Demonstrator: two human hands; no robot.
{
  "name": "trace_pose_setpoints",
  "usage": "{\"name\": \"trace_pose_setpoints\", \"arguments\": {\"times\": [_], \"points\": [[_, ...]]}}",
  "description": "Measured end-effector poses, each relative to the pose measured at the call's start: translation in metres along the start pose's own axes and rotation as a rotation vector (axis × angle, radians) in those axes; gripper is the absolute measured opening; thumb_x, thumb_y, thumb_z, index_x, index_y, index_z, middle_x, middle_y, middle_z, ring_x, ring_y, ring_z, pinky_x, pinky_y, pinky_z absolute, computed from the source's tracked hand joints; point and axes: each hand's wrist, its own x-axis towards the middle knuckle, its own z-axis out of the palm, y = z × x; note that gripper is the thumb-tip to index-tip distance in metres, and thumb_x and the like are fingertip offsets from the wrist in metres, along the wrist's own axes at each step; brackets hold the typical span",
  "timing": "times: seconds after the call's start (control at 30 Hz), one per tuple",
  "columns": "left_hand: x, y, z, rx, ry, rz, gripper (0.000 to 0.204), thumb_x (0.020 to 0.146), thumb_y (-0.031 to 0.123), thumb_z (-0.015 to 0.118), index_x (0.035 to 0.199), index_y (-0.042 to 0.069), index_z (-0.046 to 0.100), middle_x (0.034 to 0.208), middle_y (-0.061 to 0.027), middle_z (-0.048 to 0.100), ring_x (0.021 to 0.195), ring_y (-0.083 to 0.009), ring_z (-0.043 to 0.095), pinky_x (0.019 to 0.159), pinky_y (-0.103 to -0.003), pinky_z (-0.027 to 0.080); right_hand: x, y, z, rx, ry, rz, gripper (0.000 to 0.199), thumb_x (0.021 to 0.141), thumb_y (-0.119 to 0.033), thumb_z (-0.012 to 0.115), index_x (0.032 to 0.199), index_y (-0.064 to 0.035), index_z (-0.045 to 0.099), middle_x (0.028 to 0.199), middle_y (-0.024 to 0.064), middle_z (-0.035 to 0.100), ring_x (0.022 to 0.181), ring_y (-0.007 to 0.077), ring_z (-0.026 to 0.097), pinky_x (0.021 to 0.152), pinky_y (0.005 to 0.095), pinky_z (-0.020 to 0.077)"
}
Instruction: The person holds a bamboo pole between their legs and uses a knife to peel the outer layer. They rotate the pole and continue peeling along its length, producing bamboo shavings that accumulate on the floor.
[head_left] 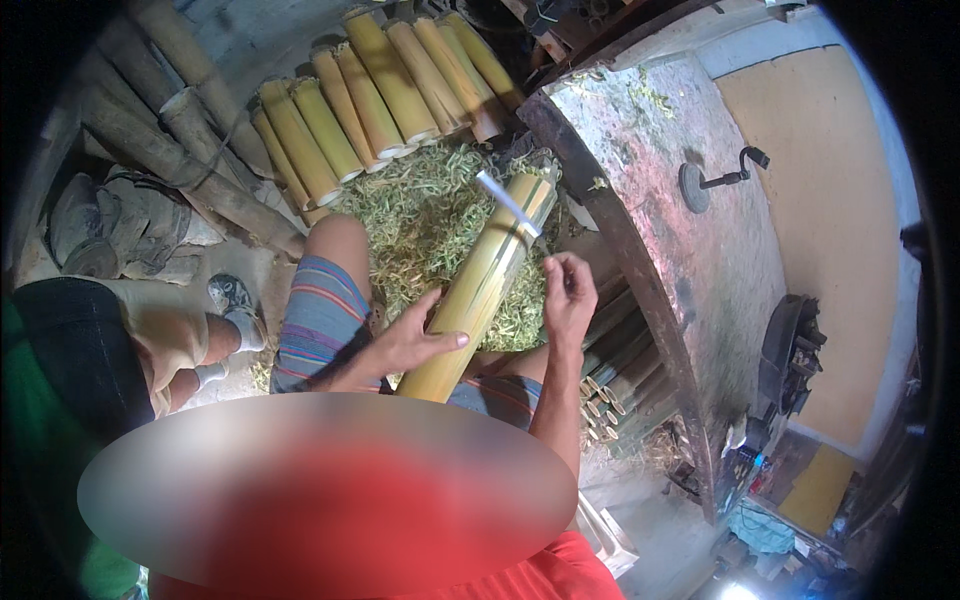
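Note:
A thick yellow-green bamboo section (480, 275) slants away from my lap, its far end resting over a heap of curled shavings (425, 215). Against its left side lies my left hand (420, 335), thumb across the top and fingers around the side, gripping it. My right hand (570, 290) is closed on the handle end of a knife, just right of the bamboo. The knife blade (510, 203) lies across the bamboo near its far end, where green streaks of skin show. The handle is mostly hidden inside my fingers.
Several scraped bamboo sections (375, 95) lie in a row beyond the shavings. Old bamboo poles (180, 150) are stacked at far left. A person's sneakered foot (235, 300) stands at left. A worn table (670, 200) rises at right, with cut bamboo tubes (605, 405) beneath.

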Motion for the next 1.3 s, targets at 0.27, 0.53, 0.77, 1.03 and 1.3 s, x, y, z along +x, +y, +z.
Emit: {"name": "trace_pose_setpoints", "arguments": {"times": [0.27, 0.53, 0.77, 1.03, 1.3], "points": [[-0.025, 0.035, 0.014, 0.259, 0.091, 0.004, 0.081, 0.092, 0.036, 0.084, 0.151, -0.006, 0.047, 0.134, -0.0242, 0.066, 0.123, -0.0340, 0.067, 0.109, -0.043, 0.051, -0.039, -0.023, 0.009, -0.296, -0.121, -0.267, 0.016, 0.091, -0.011, 0.084, 0.099, -0.0018, 0.074, 0.090, 0.0109, 0.068, 0.082, 0.0249, 0.066, 0.074, 0.0364, 0.0520], [-0.024, 0.070, -0.011, 1.019, 0.306, 0.780, 0.025, 0.096, 0.021, 0.073, 0.117, 0.009, 0.073, 0.103, -0.0137, 0.069, 0.100, -0.0343, 0.066, 0.090, -0.046, 0.052, -0.078, -0.035, -0.003, -0.386, -0.254, -0.264, 0.015, 0.087, -0.014, 0.085, 0.096, -0.0072, 0.075, 0.090, 0.0090, 0.069, 0.082, 0.0300, 0.065, 0.075, 0.0412, 0.0460], [-0.015, 0.041, -0.018, 0.878, 0.186, 0.657, 0.010, 0.094, 0.021, 0.072, 0.098, 0.012, 0.071, 0.086, -0.0078, 0.063, 0.083, -0.0308, 0.064, 0.074, -0.044, 0.048, -0.079, -0.032, -0.005, -0.291, -0.300, -0.267, 0.008, 0.088, -0.012, 0.082, 0.094, -0.0069, 0.079, 0.088, 0.0104, 0.071, 0.082, 0.0283, 0.065, 0.077, 0.0397, 0.0496], [0.201, 0.089, -0.021, 0.753, 0.360, 0.853, 0.015, 0.099, 0.022, 0.068, 0.097, 0.007, 0.068, 0.089, -0.0143, 0.068, 0.084, -0.0385, 0.068, 0.074, -0.049, 0.051, 0.114, 0.019, 0.010, -0.251, -0.157, -0.191, 0.019, 0.097, -0.020, 0.080, 0.102, -0.0020, 0.078, 0.084, 0.0064, 0.066, 0.081, 0.0180, 0.062, 0.075, 0.0328, 0.0487], [0.021, 0.058, -0.018, 0.866, 0.210, 0.694, 0.012, 0.096, 0.018, 0.069, 0.099, 0.007, 0.069, 0.087, -0.0116, 0.061, 0.088, -0.0337, 0.062, 0.078, -0.047, 0.046, -0.050, -0.016, 0.000, -0.273, -0.197, -0.367, 0.006, 0.090, -0.008, 0.080, 0.094, -0.0061, 0.076, 0.090, 0.0097, 0.072, 0.082, 0.0287, 0.063, 0.078, 0.0393, 0.0506]]}}
